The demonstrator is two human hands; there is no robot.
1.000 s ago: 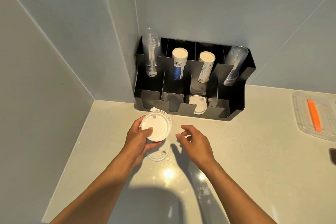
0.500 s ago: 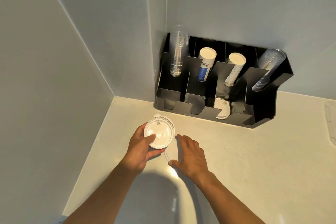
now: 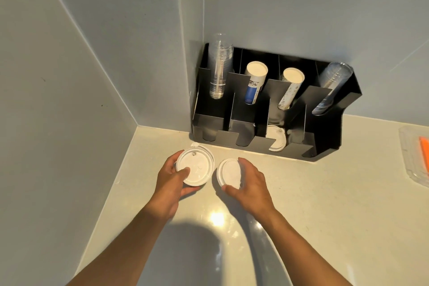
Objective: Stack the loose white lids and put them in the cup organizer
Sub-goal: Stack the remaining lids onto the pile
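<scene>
My left hand (image 3: 171, 181) grips a stack of white lids (image 3: 196, 168), held above the counter with the flat underside facing me. Just to its right, my right hand (image 3: 250, 183) holds a single white lid (image 3: 229, 173), tilted on edge and a small gap away from the stack. The black cup organizer (image 3: 325, 146) stands against the back wall in the corner. Several white lids (image 3: 276, 140) lie in its third front compartment from the left. The two front compartments on the left look empty.
Clear cup stacks (image 3: 219, 69) and paper cup stacks (image 3: 254, 81) lean in the organizer's rear slots. A clear plastic tray (image 3: 412, 158) with an orange item lies at the right edge. Walls close in the counter (image 3: 325, 204) on the left and back.
My right hand has picked the loose lid up off the counter and now holds it beside the stack. The view has shifted left and closer.
</scene>
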